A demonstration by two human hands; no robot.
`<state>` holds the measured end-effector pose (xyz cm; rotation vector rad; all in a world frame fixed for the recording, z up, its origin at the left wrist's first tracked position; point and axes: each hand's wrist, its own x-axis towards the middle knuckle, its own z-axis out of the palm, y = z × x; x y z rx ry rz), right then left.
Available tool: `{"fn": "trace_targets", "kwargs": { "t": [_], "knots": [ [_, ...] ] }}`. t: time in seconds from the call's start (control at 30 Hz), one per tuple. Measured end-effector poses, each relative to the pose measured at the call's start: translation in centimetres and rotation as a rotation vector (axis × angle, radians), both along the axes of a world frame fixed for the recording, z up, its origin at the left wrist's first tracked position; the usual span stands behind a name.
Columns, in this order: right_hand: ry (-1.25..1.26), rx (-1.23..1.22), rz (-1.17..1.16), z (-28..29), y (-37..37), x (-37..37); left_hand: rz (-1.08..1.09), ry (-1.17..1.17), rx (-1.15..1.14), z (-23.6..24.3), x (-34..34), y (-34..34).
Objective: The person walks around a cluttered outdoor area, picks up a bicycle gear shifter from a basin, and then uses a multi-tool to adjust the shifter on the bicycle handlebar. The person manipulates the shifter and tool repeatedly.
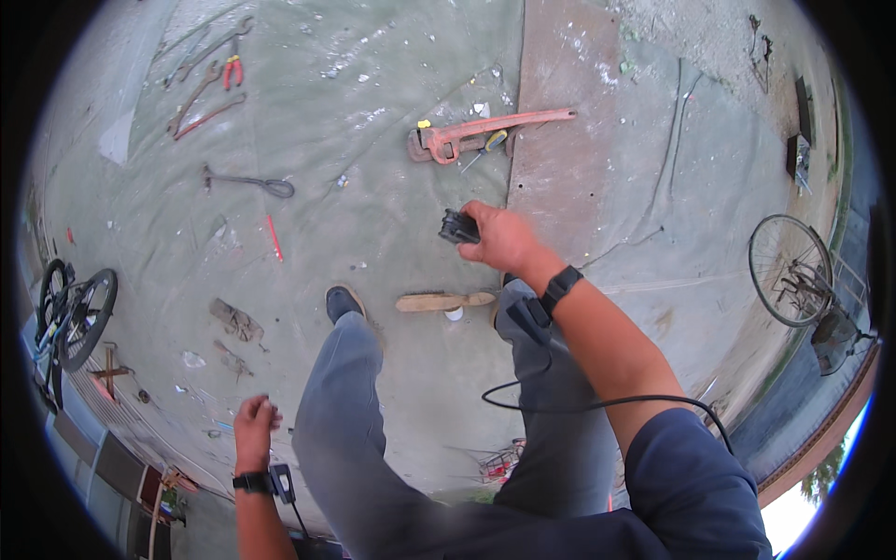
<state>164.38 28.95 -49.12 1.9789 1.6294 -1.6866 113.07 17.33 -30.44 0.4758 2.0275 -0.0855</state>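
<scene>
No legible lettering or numbers

Black ridged object [458, 227] is in R hand [502, 239]. In front of it lies long red metal pipe wrench [511, 124], w/ handle end on flat brown board [563, 177]. Tan wooden piece [439, 302] is btwn. dark shoes [343, 303]; black-tyred bicycle [91, 322] far L.

Soft, fairly bright daylight spreads evenly over the ground [429, 373], with only faint, soft-edged shadows. At the lower right rim, a patch of sky [793, 525] glares pure white, with a blue-violet fringe along the curved border. The wide, round view falls to black in the corners, and a reddish-brown strip [825, 443] at right bends into an arc. The right hand [502, 240] looks slightly blurred. Pale haze softens the trousers [347, 411] at bottom centre; fine detail near the rim is smeared.
</scene>
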Motion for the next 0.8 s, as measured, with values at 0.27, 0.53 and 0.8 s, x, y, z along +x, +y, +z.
{"fn": "trace_targets", "kwargs": {
  "t": [0.27, 0.53, 0.8],
  "knots": [
    [0.436, 0.195, -0.004, 28.5, 0.9, -5.1, 0.022, -0.597, 0.342, 15.0, 16.7, 8.6],
    [0.532, 0.4, -0.025, 49.9, -1.6, -8.4, 0.015, -0.897, 0.415, 32.8, 20.9, 9.2],
    [0.567, 0.389, -0.2, 60.3, -4.0, -9.0, -0.143, -1.001, 0.487, 42.6, 20.6, 9.3]
  ]
}}
